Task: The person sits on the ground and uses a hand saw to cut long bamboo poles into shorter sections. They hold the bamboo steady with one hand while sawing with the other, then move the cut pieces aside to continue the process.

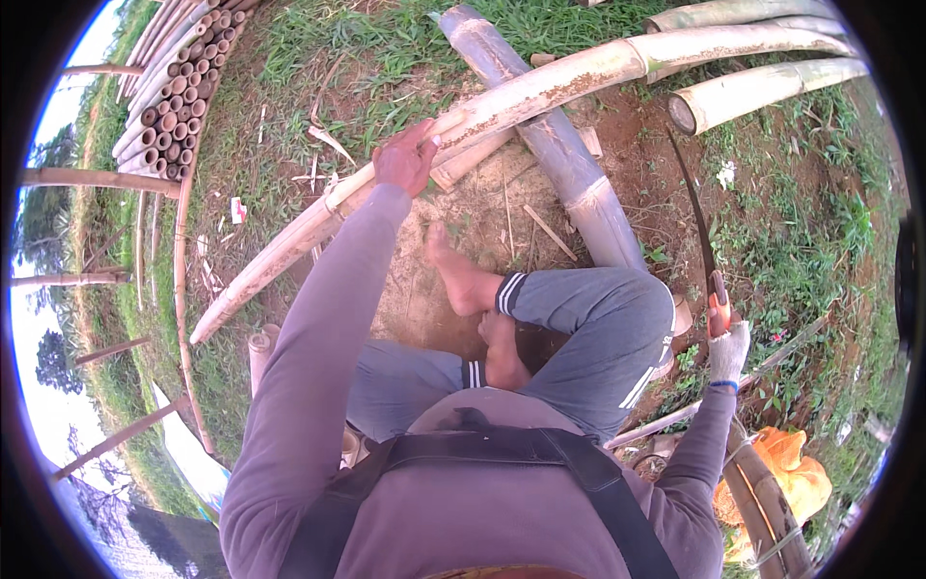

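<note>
A long, pale bamboo pole slants across in front of me, with brown stains along it. My left hand is closed over the pole, its fingers curled on the far side. The pole crosses on top of a thicker grey bamboo pole lying on the ground. Out to the right, my right hand, in a whitish glove, grips a handsaw by its orange handle. The saw's long, dark, curved blade points away from me and stands apart from the pale pole.
Cut bamboo pieces are stacked at the far left beside a bamboo frame. More thick poles lie at the far right. An orange cloth lies next to tied bamboo poles at the lower right. My bare feet rest on sawdust-covered soil.
</note>
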{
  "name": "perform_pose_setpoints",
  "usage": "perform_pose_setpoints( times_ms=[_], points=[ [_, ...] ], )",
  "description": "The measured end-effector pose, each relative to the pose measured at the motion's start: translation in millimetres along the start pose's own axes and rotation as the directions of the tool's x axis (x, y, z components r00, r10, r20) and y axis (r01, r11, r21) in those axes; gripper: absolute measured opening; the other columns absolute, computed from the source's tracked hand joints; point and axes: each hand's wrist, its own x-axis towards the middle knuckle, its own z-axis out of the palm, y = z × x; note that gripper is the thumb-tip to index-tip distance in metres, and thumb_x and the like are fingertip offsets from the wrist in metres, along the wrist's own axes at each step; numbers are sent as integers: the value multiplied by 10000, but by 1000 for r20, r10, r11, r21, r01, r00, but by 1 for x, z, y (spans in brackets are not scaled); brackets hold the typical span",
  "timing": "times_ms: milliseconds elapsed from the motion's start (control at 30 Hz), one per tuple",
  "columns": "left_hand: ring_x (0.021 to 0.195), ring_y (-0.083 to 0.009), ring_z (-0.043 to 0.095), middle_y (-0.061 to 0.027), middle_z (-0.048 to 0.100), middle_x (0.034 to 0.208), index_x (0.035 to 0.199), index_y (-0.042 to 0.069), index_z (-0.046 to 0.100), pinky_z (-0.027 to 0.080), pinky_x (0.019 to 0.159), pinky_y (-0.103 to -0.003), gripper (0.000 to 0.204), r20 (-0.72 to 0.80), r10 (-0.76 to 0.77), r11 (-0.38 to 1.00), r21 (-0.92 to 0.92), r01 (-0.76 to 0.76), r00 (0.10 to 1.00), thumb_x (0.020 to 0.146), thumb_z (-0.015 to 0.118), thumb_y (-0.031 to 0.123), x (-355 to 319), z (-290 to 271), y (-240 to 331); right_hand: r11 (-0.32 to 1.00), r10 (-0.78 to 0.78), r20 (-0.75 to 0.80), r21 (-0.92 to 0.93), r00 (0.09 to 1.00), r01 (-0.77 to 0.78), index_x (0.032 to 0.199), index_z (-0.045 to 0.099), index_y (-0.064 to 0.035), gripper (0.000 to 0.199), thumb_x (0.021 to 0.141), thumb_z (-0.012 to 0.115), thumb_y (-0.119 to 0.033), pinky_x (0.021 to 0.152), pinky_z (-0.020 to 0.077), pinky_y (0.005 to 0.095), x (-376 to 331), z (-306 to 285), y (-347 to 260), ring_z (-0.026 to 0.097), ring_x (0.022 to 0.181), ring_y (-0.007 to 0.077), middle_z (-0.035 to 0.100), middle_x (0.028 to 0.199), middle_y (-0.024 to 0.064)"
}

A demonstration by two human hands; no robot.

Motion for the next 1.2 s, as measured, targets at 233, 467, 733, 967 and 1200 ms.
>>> perform_pose_setpoints(
  times_ms=[233, 467, 733, 967, 1200],
  points=[
    [1452, -268, 607, -35, 681, 1554, 1508, 331, 688, 330, 1271, -515, 485, -79, -62, 997, -40, 59, 995, 1070, 653, 535, 7, 15, 14, 803, -332, 29, 534, 943, 266, 1313, 620, 2, 349, 984, 677, -101, 768, 497, 306, -65, -60, -165, 588, 841, 125, 649, 987, 38],
    [1513, -250, 541, -13, 651, 1591, 1532, 323, 663, 227, 1300, -555, 508, -53, -134, 991, -29, 132, 990, 1077, 634, 547, 5, 17, 17, 622, -604, -270, 428, 750, 655, 1259, 594, 8, 357, 1007, 785, -158, 801, 557, 407, -56, 70, -290, 678, 864, 259, 696, 1018, 157],
    [1476, -282, 579, -27, 687, 1546, 1471, 320, 701, 272, 1261, -522, 458, -156, -87, 996, -22, 85, 984, 1062, 668, 525, -4, 16, 29, 591, -579, -225, 546, 783, 594, 1224, 620, 0, 390, 1020, 814, -271, 713, 571, 422, -73, 149, -320, 711, 762, 312, 722, 921, 188],
    [1472, -288, 574, -35, 686, 1541, 1471, 302, 702, 247, 1276, -535, 452, -159, -83, 996, -48, 76, 984, 1068, 672, 503, -7, 12, 33, 610, -589, -169, 548, 790, 572, 1224, 629, -1, 381, 1023, 805, -273, 706, 568, 424, -71, 145, -321, 702, 747, 320, 720, 926, 193],
    [1463, -269, 575, -22, 703, 1508, 1445, 283, 717, 238, 1266, -528, 421, -207, -85, 995, -62, 74, 975, 1059, 686, 448, -10, 16, 32, 641, -604, -113, 519, 789, 565, 1172, 616, -17, 292, 1032, 770, -221, 697, 552, 436, -69, 142, -331, 678, 744, 338, 685, 883, 176]
  ],
)
